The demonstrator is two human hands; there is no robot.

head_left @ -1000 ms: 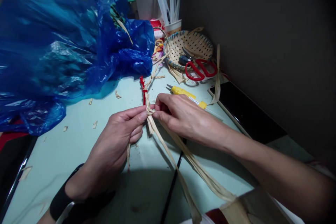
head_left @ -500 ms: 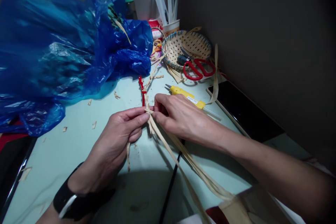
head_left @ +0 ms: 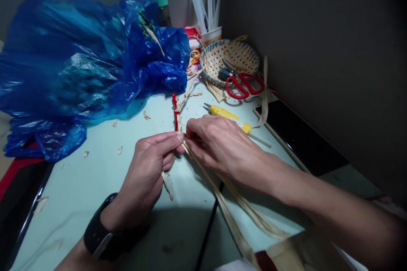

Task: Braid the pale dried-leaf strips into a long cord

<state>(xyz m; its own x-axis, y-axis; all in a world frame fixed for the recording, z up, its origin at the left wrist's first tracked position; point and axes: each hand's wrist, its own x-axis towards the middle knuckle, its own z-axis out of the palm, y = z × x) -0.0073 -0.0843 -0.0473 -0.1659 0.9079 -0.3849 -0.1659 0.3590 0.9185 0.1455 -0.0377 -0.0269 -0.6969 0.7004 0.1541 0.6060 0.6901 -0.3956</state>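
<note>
A braided cord of pale dried plant strips runs from the back of the table to my hands. My left hand is closed, its thumb and forefinger pinching the near end of the braid. Close beside it, my right hand is closed around loose strips, its fingertips partly hidden behind the hand. Long loose strips trail from under the fingers toward the front right. A red tie lies along the braid just beyond my hands. One short strip end hangs below my left hand.
A yellow glue gun lies beyond my right hand, with red-handled scissors in and against a woven basket. At right lies a dark phone. Blue plastic bags fill the left back. A cup holds glue sticks.
The view has shifted slightly, so everything sits a little further right. My left thumb now covers the crossing of the strips, and the fingers of my right hand have closed in beside it.
</note>
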